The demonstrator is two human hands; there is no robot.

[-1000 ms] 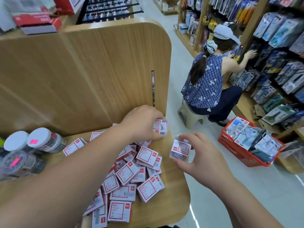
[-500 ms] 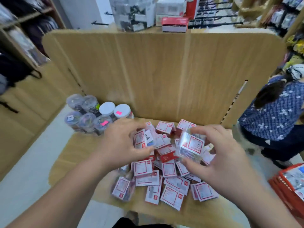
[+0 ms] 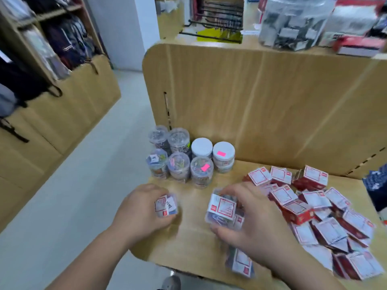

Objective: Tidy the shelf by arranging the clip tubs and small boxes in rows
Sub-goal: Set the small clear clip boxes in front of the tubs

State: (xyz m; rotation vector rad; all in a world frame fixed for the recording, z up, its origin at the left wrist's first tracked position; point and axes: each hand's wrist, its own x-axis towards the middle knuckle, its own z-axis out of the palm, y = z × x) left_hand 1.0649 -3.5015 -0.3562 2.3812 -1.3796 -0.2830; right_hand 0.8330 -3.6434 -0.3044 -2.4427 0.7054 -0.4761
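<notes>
The left hand (image 3: 142,210) is curled round a small clear box, the left box (image 3: 166,206), with fingers wrapped over its top and thumb below. It holds the box just above the shelf (image 3: 188,243) near its 9 o'clock edge. The right hand (image 3: 255,222) pinches the right box (image 3: 222,208), also clear with a red-framed white label, between fingers on top and thumb underneath. This box is tilted with its label facing up and towards 9 o'clock. The two boxes are near each other but apart, with bare wood between them. At 12 o'clock from the hands the tubs (image 3: 188,155) stand upright in a tight cluster against the back panel (image 3: 272,101). Four are at the rear and three in front, touching or nearly so. Two rear tubs have white lids, one with a pink sticker (image 3: 220,153), and a front tub carries a pink sticker too. From 1 to 4 o'clock of the right hand lies the box pile (image 3: 314,206), red-and-white boxes heaped at all angles and overlapping; their print is too blurred to read. One more clear box (image 3: 240,262) lies flat at 6 o'clock of the right hand, partly under the wrist. On the ledge above the panel, at 1 o'clock, a big clear jar (image 3: 293,21) of dark clips is beside a red pack (image 3: 360,45). Bags (image 3: 62,42) hang on a rack at 10 o'clock across the pale floor (image 3: 83,185).
</notes>
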